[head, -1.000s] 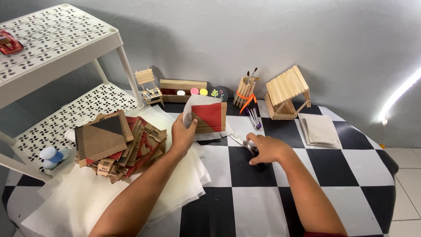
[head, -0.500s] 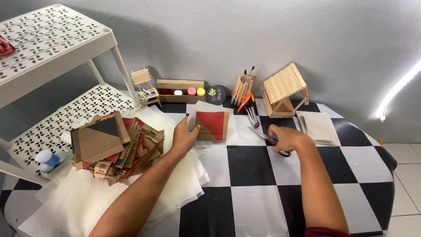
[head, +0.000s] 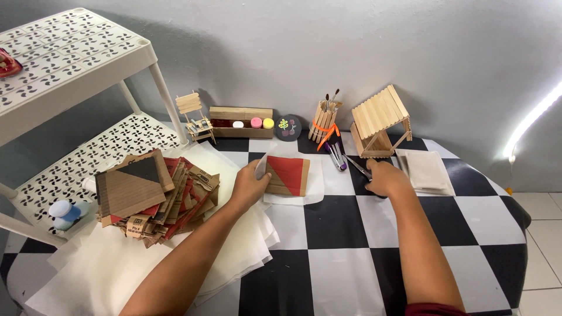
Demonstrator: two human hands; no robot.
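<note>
My left hand (head: pixel 247 187) grips the left edge of a cardboard piece (head: pixel 289 175) painted red with a brown corner, lying on a white paper sheet (head: pixel 312 188). My right hand (head: pixel 386 178) rests on the checkered table (head: pixel 351 246) to the right, closed over the handles of scissors (head: pixel 358 167) whose blades point toward the back left. A purple-tipped tool (head: pixel 336 157) lies just beyond the scissors.
A pile of painted cardboard pieces (head: pixel 149 196) sits on translucent sheets (head: pixel 117 263) at the left. Along the back stand a stick chair (head: pixel 195 117), paint tray (head: pixel 241 122), brush holder (head: pixel 324 122) and stick house (head: pixel 379 122). Folded cloth (head: pixel 427 171) lies right; a white rack (head: pixel 70 58) stands left.
My right hand has moved right and back with the scissors, away from the cardboard piece. My left hand has lowered the red cardboard piece from upright to flat on the paper.
</note>
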